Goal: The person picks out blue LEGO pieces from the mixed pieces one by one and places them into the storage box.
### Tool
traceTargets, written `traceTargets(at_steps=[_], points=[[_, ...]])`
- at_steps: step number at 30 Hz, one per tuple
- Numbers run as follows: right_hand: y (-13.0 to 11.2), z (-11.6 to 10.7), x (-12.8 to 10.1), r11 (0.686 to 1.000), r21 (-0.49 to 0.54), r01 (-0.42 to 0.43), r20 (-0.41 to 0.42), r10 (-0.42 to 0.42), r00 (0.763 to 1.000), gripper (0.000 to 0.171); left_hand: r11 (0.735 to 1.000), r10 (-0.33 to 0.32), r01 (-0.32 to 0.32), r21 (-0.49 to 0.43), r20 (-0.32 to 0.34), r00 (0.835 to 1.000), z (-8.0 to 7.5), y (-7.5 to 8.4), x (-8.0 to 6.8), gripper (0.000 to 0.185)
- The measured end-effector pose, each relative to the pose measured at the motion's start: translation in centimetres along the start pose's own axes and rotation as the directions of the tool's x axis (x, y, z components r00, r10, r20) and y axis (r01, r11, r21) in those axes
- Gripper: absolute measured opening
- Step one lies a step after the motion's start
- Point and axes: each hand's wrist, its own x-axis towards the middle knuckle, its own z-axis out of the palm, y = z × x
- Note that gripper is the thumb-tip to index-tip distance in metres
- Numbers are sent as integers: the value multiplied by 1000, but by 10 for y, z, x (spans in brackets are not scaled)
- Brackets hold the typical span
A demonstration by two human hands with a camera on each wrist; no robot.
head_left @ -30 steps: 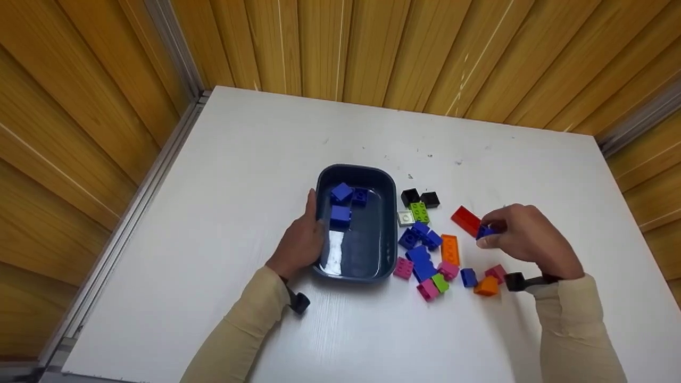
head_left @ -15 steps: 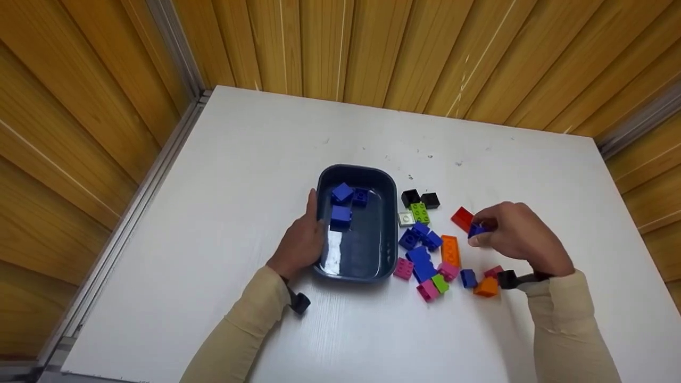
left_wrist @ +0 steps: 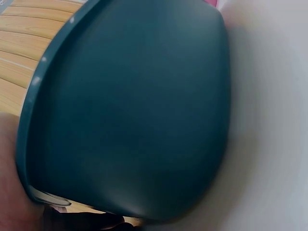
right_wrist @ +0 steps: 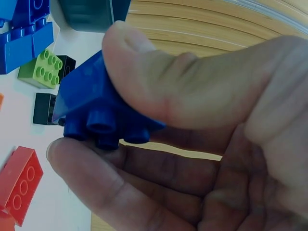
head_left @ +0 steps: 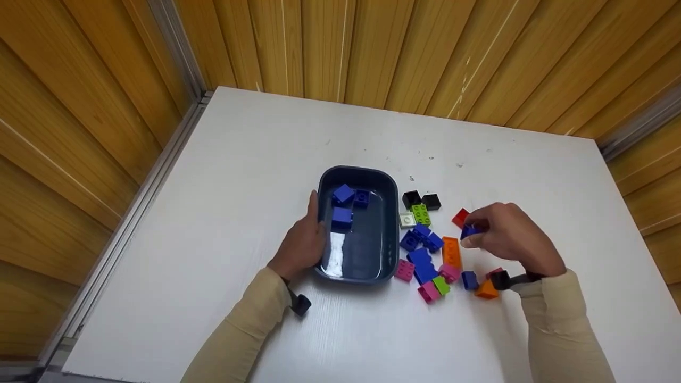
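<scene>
On white table [head_left: 239, 175] | right hand [head_left: 505, 234] pinches blue brick [head_left: 469, 231] (studs down) | left hand [head_left: 303, 244] grips tray [head_left: 391, 183]

text: none readable for you | labels: none | brands: none | numbers: none | signs: none in any view
</scene>
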Motion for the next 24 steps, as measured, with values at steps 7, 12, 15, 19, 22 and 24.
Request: traceTargets(at_steps=[7, 12, 15, 19, 22, 24], points=[[-7, 0, 3, 1000, 12, -4, 14, 4, 1000, 35, 1000, -7, 7, -7, 1, 1000, 2, 0, 0, 69], [-13, 3, 5, 999, 7, 32, 4, -32, 999, 36, 1000, -10, 10, -8, -3, 1000, 1, 0, -1, 70], [-17, 4, 7, 999, 2, 39, 5, -39, 999, 35, 1000, 6, -6, -4, -7, 1000, 1, -1, -1, 70], [-21, 6, 9, 999, -1, 45, 4, -45, 999, 34, 1000, 22, -22, -3, -7, 1000, 1, -1, -1, 69], [-23, 6, 10, 999, -3, 49, -1, -49, 999, 33, 1000, 16, -16, -4, -5, 1000, 0, -1, -1, 69], [-25, 6, 11, 999, -2, 45, -3, -45, 999, 33, 1000, 12, -12, -4, -2, 1000, 1, -1, 0, 69]])
